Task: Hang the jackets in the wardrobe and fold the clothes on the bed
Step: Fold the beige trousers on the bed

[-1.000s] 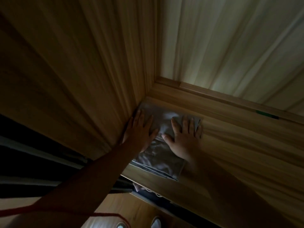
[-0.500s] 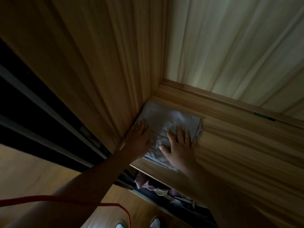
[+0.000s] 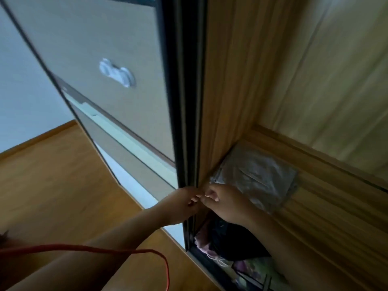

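A folded grey garment point(image 3: 258, 177) lies flat on the wooden wardrobe shelf point(image 3: 336, 206), pushed into the corner against the side panel point(image 3: 226, 101). My left hand point(image 3: 184, 203) and my right hand point(image 3: 225, 203) are at the shelf's front edge, just off the garment's near corner. Their fingers are loosely curled and the fingertips meet. I see nothing held in either hand. Below the shelf, dark and pink clothes point(image 3: 231, 242) are partly hidden by my right forearm.
The dark sliding-door frame point(image 3: 184, 101) stands right beside my left hand. A beige door panel with a white handle point(image 3: 116, 73) is to the left. Wooden floor point(image 3: 52, 175) spreads below it. A red cord point(image 3: 126, 250) hangs across my left arm.
Both hands have come off the grey garment and drawn back to the shelf's front edge, fingers now curled. The view has swung left and brightened, showing the door and floor.
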A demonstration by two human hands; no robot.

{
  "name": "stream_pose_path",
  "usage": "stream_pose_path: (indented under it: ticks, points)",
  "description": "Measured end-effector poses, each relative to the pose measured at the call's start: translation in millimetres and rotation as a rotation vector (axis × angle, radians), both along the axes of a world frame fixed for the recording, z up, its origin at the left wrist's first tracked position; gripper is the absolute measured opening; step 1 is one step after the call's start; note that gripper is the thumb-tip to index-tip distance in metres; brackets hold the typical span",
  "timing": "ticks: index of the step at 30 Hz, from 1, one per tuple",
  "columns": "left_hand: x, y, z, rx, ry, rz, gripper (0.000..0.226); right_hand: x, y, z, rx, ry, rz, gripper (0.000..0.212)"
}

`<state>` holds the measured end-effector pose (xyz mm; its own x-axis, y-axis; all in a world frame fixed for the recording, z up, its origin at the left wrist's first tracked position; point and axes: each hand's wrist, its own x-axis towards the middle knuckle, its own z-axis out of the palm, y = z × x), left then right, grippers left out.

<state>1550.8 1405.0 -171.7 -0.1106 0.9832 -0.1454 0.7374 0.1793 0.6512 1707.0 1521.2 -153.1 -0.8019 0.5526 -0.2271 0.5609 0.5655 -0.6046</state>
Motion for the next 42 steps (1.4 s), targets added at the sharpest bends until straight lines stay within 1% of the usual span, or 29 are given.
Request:
stream_pose_path:
  ticks: [2, 4, 9, 11, 16, 18, 22, 24, 27, 33, 36, 40, 42]
  points:
    - [-16.6, -31.9, 12.1, 0.006, 0.043, 0.038, 0.028, -18.3, -28.3, 14.0, -0.005, -0.03, 0.053, 0.02]
    - [-34.4, -68.9, 19.9, -0.011, 0.07, 0.082, 0.033, -38.2, -61.4, 25.3, -0.021, -0.048, 0.102, 0.021]
    - [-81.9, -177.2, 35.1, -0.062, 0.093, 0.208, 0.038, -100.7, -152.9, 48.3, 0.0, -0.122, 0.262, 0.041]
    - [-103.7, -223.9, 39.8, -0.061, 0.115, 0.28, 0.038, -132.4, -189.1, 56.6, 0.037, -0.134, 0.348, 0.043]
    - [-157.4, -335.5, 66.2, -0.06, 0.175, 0.491, 0.032, -223.8, -283.9, 83.8, 0.105, -0.086, 0.553, 0.035]
    - [-178.4, -374.1, 80.5, -0.069, 0.204, 0.57, 0.029, -258.4, -319.1, 95.3, 0.123, -0.06, 0.629, 0.036]
    - [-220.4, -441.1, 106.2, -0.102, 0.232, 0.735, 0.031, -319.7, -374.6, 118.8, 0.148, -0.019, 0.756, 0.042]
    - [-241.3, -471.5, 115.9, -0.116, 0.256, 0.806, 0.034, -349.8, -395.9, 128.5, 0.175, -0.008, 0.815, 0.04]
    - [-268.8, -508.5, 127.8, -0.138, 0.295, 0.896, 0.039, -396.7, -420.1, 136.6, 0.229, 0.0, 0.895, 0.036]
    - [-329.8, -554.4, 130.9, -0.162, 0.294, 1.088, 0.037, -492.6, -446.6, 131.8, 0.27, -0.024, 1.043, 0.035]
    - [-365.4, -567.1, 128.4, -0.175, 0.297, 1.172, 0.03, -545.9, -452.0, 131.0, 0.279, -0.011, 1.12, 0.032]
    - [-409.6, -580.1, 126.8, -0.19, 0.317, 1.29, 0.007, -618.0, -455.7, 138.2, 0.305, -0.012, 1.21, 0.032]
    - [-430.2, -587.7, 123.4, -0.182, 0.279, 1.365, 0.012, -653.7, -459.8, 138.7, 0.326, -0.018, 1.248, 0.033]
